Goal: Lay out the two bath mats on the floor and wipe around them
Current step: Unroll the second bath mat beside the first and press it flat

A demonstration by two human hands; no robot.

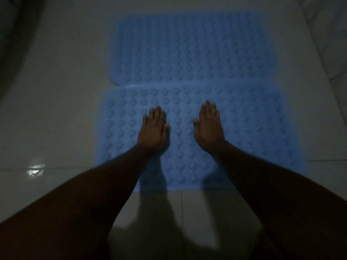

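Observation:
Two blue bath mats with rows of round bumps lie flat on the pale tiled floor, one behind the other, their long edges touching. The near mat (253, 128) is under both my hands. The far mat (187, 49) lies beyond it. My left hand (153, 130) rests palm down on the near mat, fingers together and flat. My right hand (209, 126) lies palm down beside it, a hand's width to the right. Neither hand holds anything. No cloth is in view.
Glossy white floor tiles (60, 109) surround the mats, with a bright reflection at the lower left (35, 169). A dark curved object (13, 44) fills the upper left corner. A lighter tile strip (323, 44) runs along the right. The scene is dim.

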